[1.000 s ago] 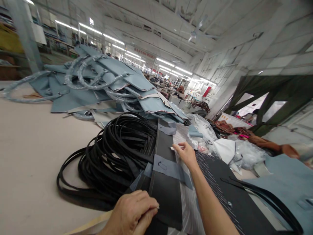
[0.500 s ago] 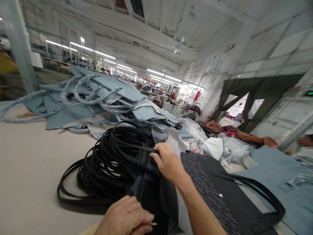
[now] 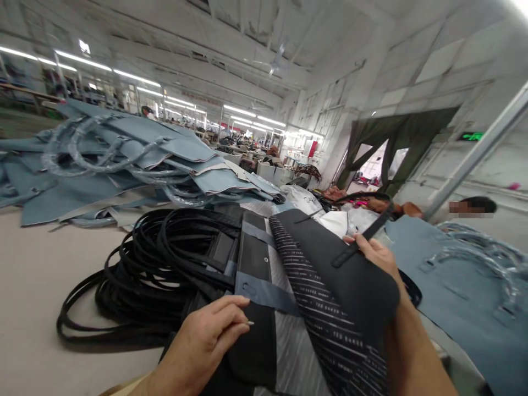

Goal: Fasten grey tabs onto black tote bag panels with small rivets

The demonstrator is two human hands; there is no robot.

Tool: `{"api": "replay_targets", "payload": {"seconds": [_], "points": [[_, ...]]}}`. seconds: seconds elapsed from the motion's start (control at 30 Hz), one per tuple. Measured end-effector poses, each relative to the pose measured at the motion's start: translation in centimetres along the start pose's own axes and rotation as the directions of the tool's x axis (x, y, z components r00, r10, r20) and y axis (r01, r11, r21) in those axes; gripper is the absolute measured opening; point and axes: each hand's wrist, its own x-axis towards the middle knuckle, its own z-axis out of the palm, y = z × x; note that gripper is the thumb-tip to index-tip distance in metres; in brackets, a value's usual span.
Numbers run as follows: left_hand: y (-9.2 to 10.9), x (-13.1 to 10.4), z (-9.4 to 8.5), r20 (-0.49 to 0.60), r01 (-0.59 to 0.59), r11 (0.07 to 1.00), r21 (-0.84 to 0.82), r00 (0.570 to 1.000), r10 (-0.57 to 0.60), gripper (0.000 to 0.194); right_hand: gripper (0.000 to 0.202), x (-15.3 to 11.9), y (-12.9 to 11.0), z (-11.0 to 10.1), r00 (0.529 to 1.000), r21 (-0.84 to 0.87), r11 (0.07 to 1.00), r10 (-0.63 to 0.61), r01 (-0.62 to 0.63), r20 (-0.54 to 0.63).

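At bottom middle, the left hand pinches a small pale thing, too tiny to name. Right of middle, the right hand grips a black strap, seemingly to hold the black panel up. Black loops lie lower left; blue pieces heap behind, upper left, perhaps sorted by color.

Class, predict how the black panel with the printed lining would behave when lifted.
Probably bendy, not limp: the black panel curves broadly beside the right hand. Its black strap might sway, since it arches off the panel.
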Motion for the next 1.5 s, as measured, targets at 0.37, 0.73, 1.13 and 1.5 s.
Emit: {"api": "replay_targets", "payload": {"seconds": [0.37,0.73,1.13,1.5], "points": [[0.7,0.3,-2.1,-0.045,-0.169,0.977,0.127,0.983,0.176,0.041,0.022,-0.1,10.1,-15.3,0.973,-0.453,0.872,0.099,-0.186,-0.210],[2.1,-0.3,-2.0,0.109,-0.172,0.935,0.310,0.983,0.145,0.045,0.015,-15.8,1.7,3.8,0.788,-0.150,0.827,-0.437,0.541,0.433],[1.2,-2.0,-2.7,0.084,-0.100,0.961,0.260,0.993,0.081,0.021,0.018,-21.4,-1.0,11.6,0.419,0.117,0.552,-0.739,0.826,0.527],[0.5,-0.6,-0.9,-0.028,-0.151,0.964,0.217,0.987,0.160,0.029,0.011,-18.6,-0.4,15.1,0.762,0.058,0.880,-0.439,0.471,0.476]]}}
